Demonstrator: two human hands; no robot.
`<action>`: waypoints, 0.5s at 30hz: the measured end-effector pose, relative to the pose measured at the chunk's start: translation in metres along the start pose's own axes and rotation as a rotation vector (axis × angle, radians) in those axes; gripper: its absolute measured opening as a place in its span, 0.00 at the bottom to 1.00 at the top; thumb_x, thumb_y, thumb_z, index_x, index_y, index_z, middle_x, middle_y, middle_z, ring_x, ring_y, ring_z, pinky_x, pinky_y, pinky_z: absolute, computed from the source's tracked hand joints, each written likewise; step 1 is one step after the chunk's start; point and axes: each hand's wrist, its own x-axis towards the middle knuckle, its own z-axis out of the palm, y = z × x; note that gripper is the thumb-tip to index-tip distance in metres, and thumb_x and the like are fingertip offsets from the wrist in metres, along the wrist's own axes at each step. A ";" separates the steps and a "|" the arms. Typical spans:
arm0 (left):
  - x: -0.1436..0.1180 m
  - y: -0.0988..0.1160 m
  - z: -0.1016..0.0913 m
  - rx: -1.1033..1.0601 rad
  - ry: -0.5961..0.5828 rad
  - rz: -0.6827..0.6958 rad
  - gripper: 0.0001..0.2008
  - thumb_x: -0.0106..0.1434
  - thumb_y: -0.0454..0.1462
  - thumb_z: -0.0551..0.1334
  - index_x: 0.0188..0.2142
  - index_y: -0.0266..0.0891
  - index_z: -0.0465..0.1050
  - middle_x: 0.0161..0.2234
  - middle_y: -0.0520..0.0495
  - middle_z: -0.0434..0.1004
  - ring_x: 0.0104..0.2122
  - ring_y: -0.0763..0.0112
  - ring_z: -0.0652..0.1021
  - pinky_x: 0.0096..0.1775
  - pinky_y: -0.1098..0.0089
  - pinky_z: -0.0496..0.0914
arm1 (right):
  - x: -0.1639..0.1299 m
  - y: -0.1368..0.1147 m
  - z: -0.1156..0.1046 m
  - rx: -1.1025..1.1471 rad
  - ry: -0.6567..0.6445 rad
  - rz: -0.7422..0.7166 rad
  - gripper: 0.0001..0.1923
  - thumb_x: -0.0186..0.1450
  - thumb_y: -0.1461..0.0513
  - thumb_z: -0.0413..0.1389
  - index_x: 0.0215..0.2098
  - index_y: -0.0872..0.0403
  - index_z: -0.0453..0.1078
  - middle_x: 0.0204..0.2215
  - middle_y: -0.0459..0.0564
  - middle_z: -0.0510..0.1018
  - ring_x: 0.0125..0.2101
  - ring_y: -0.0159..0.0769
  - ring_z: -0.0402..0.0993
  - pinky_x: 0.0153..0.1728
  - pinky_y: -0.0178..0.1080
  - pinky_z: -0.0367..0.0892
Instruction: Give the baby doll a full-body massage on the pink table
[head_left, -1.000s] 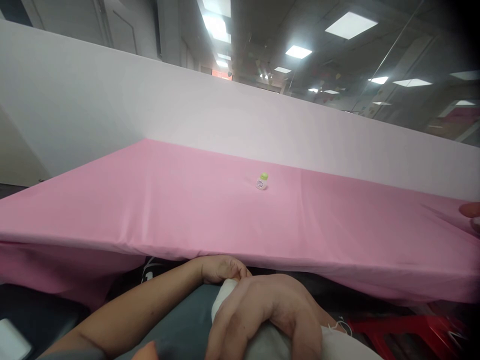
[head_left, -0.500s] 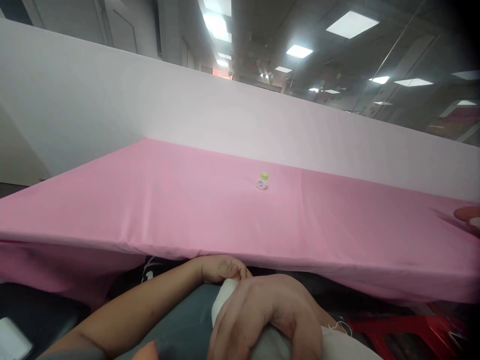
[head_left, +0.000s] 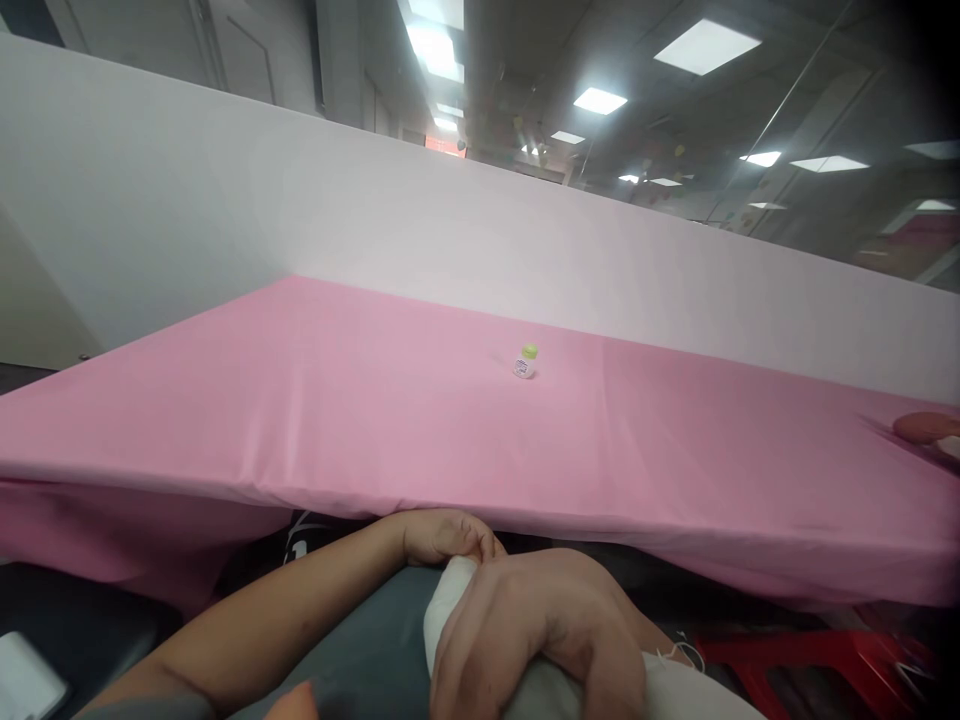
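My left hand [head_left: 448, 536] rests just below the front edge of the pink cloth, its fingers curled in at the end of a bare forearm. Against its fingertips lies a soft white piece [head_left: 444, 600], partly covered. Closer to the camera, my right hand [head_left: 536, 625] is bent with its fingers closed and pointing down, over the white piece and pale fabric. What either hand grips is hidden. Far back on the table stands a small clear bottle [head_left: 524, 367] with a light green cap and a printed label, out of reach of both hands.
A pink cloth [head_left: 420, 410] covers the table, with a white partition [head_left: 480, 230] behind it. At the right edge is a brownish-red rounded object [head_left: 924, 428], cut off. A red plastic stool [head_left: 814, 660] stands low right, and a white object [head_left: 28, 675] lies low left.
The fingers of my right hand have shifted slightly to the right. My left hand and the bottle look the same. The brownish-red object at the right edge shows a little further in.
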 end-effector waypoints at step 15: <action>-0.001 0.022 0.014 0.078 0.063 0.037 0.24 0.69 0.55 0.63 0.40 0.34 0.79 0.54 0.32 0.79 0.59 0.49 0.76 0.61 0.52 0.66 | -0.001 0.009 0.001 -0.076 -0.112 0.018 0.40 0.68 0.31 0.46 0.38 0.59 0.75 0.48 0.68 0.79 0.54 0.52 0.79 0.55 0.37 0.71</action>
